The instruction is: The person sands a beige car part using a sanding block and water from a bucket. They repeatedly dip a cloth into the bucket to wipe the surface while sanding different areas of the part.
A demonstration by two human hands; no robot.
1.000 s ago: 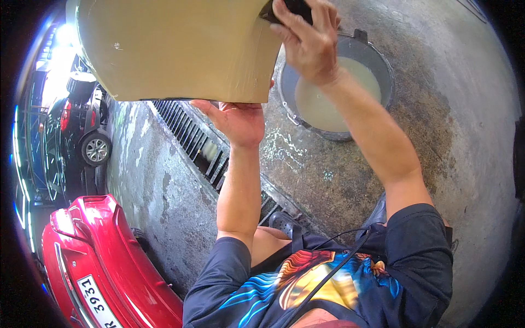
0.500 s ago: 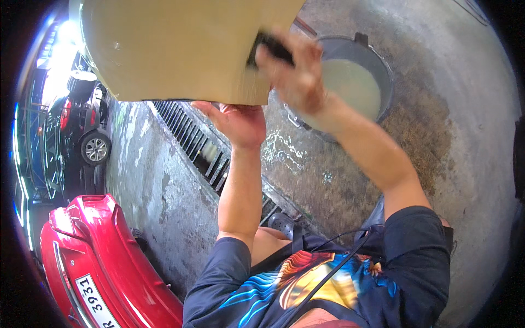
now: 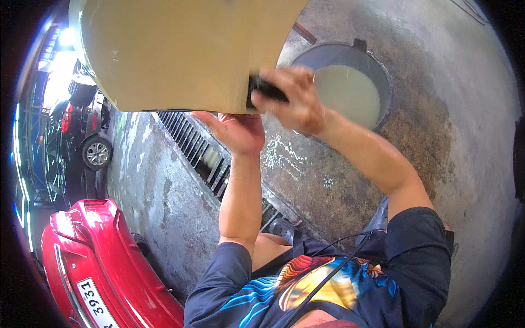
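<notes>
A large tan, smooth, curved panel (image 3: 169, 54), looking like a car body part, fills the upper left and middle of the head view. My left hand (image 3: 240, 134) grips its near edge from below, palm up; most of its fingers are hidden under the panel. In my right hand (image 3: 298, 104) is a black block-shaped pad (image 3: 267, 90), pinched between thumb and fingers. The pad lies against the panel's near right corner. Motion blurs the right hand somewhat.
A dark round tub (image 3: 385, 90) of cloudy liquid stands on the wet concrete floor to the right. A slotted drain grate (image 3: 188, 145) crosses the floor. Down left sits a red car bumper (image 3: 104, 251); beyond it is a dark car (image 3: 76, 136).
My right hand has come nearer with the black pad, down along the panel's right side to its corner. The panel and my left hand appear slightly lower in view.
</notes>
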